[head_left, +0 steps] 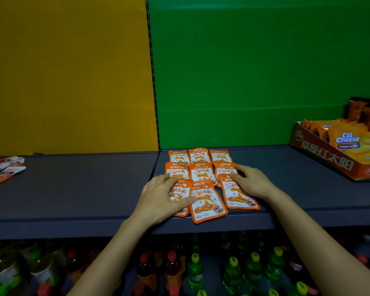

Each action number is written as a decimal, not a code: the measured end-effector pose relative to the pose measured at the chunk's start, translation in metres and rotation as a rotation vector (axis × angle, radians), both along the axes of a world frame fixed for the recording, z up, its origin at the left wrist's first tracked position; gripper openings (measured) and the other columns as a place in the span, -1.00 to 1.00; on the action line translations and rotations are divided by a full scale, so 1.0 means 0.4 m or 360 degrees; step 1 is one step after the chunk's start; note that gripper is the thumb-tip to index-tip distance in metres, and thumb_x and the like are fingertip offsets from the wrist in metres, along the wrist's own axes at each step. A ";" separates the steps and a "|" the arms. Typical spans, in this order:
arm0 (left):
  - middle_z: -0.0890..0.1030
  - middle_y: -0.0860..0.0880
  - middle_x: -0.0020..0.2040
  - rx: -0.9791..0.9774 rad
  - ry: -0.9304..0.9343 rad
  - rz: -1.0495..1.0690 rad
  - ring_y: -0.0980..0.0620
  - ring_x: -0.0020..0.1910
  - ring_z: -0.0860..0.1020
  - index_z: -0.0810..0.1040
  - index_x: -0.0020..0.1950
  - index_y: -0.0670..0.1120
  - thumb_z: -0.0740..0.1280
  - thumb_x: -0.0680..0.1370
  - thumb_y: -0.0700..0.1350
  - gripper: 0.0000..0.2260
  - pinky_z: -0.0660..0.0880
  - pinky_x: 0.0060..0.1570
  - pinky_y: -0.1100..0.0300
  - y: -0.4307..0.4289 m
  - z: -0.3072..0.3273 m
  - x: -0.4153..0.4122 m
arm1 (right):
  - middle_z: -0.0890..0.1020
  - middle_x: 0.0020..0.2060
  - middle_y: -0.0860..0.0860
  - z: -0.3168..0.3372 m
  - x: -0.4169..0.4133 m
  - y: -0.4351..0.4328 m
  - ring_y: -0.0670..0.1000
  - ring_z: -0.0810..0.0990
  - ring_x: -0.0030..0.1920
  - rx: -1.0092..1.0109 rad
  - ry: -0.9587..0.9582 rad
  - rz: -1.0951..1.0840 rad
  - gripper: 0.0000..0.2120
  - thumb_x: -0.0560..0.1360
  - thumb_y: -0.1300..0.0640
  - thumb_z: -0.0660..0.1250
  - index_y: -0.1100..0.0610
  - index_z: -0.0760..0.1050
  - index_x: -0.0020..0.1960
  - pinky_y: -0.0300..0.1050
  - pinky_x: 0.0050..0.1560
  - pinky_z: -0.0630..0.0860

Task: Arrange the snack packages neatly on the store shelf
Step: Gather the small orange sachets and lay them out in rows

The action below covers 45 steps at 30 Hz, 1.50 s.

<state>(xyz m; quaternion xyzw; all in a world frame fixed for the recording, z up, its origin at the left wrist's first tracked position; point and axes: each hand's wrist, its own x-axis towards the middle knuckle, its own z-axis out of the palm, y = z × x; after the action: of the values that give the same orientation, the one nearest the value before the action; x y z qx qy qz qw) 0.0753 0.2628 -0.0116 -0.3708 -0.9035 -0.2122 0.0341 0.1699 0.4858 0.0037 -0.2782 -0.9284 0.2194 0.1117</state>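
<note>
Several small orange-and-white snack packages [201, 167] lie flat in three rows on the dark grey shelf [83, 189], in front of the green back panel. My left hand [158, 197] rests flat on the front-left package [178, 197], fingers spread, thumb touching the front-middle package [207, 201]. My right hand [252, 182] lies with fingers apart on the top edge of the front-right package [239, 195] and the package behind it. The front-middle package sticks out slightly past the shelf's front edge. Neither hand lifts a package.
An open orange display box [329, 159] of Cal Cheese wafers stands at the right end of the shelf. Other orange-white packets [4, 169] lie at the far left. Bottled drinks [194, 272] fill the shelf below. Yellow and green back panels rise behind.
</note>
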 end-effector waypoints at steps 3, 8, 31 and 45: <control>0.23 0.02 0.49 -0.0031 0.0011 -0.0007 0.03 0.47 0.17 0.24 0.48 0.06 0.07 0.27 0.41 -0.16 0.09 0.43 0.09 0.004 0.003 -0.001 | 0.46 0.35 0.08 -0.002 -0.005 0.004 0.09 0.48 0.28 -0.0030 0.0019 0.0014 -0.48 0.59 -0.10 0.10 0.07 0.20 0.49 0.05 0.29 0.41; 0.25 0.05 0.50 0.0175 0.0184 -0.0035 0.07 0.47 0.17 0.33 0.44 0.06 0.07 0.33 0.39 -0.25 0.04 0.45 0.13 0.001 0.007 0.027 | 0.40 0.39 0.07 0.006 0.018 -0.013 0.07 0.40 0.34 -0.0085 0.0235 0.0087 -0.55 0.61 -0.01 0.09 0.13 0.27 0.45 -0.08 0.30 0.31; 0.01 0.14 0.56 -0.0276 0.0257 -0.0331 0.12 0.54 -0.10 0.03 0.53 0.14 0.05 0.53 0.31 -0.39 -0.15 0.49 0.15 0.014 -0.022 0.086 | 0.07 0.53 -0.12 -0.050 0.121 -0.094 -0.15 0.03 0.52 0.0354 0.0020 0.0289 -0.43 0.59 -0.17 0.02 -0.01 0.02 0.54 -0.23 0.44 0.07; 0.14 -0.01 0.55 -0.0188 -0.0061 0.0029 0.00 0.52 0.11 0.13 0.53 -0.03 0.04 0.58 0.24 -0.41 0.11 0.45 0.08 0.019 0.024 -0.001 | 0.12 0.52 -0.15 -0.055 0.117 -0.100 -0.18 0.04 0.51 0.0308 0.0117 0.0365 -0.29 0.47 -0.40 -0.15 -0.07 0.09 0.52 -0.25 0.46 -0.05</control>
<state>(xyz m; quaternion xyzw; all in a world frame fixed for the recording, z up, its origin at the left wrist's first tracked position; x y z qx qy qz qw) 0.0747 0.2705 -0.0019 -0.3596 -0.9183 -0.1653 -0.0032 0.2166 0.4458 -0.0182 -0.1501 -0.9662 0.1504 0.1461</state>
